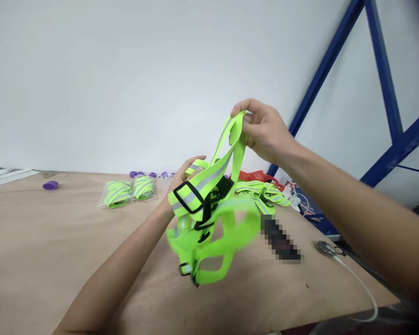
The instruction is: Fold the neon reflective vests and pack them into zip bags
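Observation:
A neon yellow-green reflective harness (209,179) with grey stripes and black buckles hangs in the air above the table. My right hand (261,125) pinches the top of its straps between thumb and fingers. Lower and to the left, my left hand (186,174) is behind the bunched straps; one strap passes over its fingers, and most of the hand is hidden. The harness's lower loops dangle and are blurred. Behind it on the table lies a second pile of the same reflective straps (265,193).
Two bagged reflective strap rolls (120,193) lie left of centre on the brown table (56,260). A purple ring (50,185) sits further left, near white sheets (10,174). At right are a round device (324,248) with a white cable, red material (254,176) and a blue frame (386,70).

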`<state>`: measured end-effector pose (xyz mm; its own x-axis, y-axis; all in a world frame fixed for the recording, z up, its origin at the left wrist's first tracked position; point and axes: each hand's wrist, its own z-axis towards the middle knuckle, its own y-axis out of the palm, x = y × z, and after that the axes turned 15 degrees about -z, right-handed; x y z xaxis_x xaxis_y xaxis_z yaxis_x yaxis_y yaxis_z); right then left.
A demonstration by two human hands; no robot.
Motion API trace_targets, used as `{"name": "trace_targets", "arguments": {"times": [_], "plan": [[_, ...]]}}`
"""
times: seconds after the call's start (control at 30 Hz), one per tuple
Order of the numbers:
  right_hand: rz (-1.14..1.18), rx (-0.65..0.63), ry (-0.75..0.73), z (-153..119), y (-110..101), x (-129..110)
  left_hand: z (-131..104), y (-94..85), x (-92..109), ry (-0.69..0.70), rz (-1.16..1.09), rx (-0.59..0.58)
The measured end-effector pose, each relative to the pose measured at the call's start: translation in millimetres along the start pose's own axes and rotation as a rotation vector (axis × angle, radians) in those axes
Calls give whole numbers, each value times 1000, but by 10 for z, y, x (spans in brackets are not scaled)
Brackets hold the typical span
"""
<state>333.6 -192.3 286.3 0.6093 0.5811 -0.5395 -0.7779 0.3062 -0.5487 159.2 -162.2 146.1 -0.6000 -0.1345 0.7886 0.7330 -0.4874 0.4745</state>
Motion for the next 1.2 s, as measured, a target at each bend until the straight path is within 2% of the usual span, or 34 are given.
{"name": "trace_targets", "arguments": {"times": [0.13, 0.27, 0.37, 0.47, 0.6, 0.7, 0.8, 0.87, 1.03, 1.13, 1.2], "plan": [[145, 85, 55, -185, 58, 332, 68, -176, 195, 43, -23, -8], [234, 195, 66, -399, 132, 513, 114, -381, 484, 144, -141, 88], [304, 195, 71, -516, 241, 587, 120, -459, 614, 225, -138, 161], [262, 237, 42, -571, 356, 643, 106, -434, 610, 371, -79, 186], [85, 364, 30, -632, 429, 648, 52, -322, 532, 457, 26, 86], [12, 372, 55, -723, 437, 590, -14, -227, 505, 492, 69, 31], [28, 294, 46, -824, 447, 530, -78, -111, 500, 502, 96, -1], [62, 162, 51, -871, 458, 516, -101, -17, 493, 509, 113, -9], [81, -275, 113, -914, 433, 580, -48, 214, 419, 559, 132, -47], [68, -436, 142, -927, 399, 600, 27, 315, 361, 611, 150, -47], [61, -479, 161, -934, 405, 578, 62, 367, 335, 657, 127, -47]]}}
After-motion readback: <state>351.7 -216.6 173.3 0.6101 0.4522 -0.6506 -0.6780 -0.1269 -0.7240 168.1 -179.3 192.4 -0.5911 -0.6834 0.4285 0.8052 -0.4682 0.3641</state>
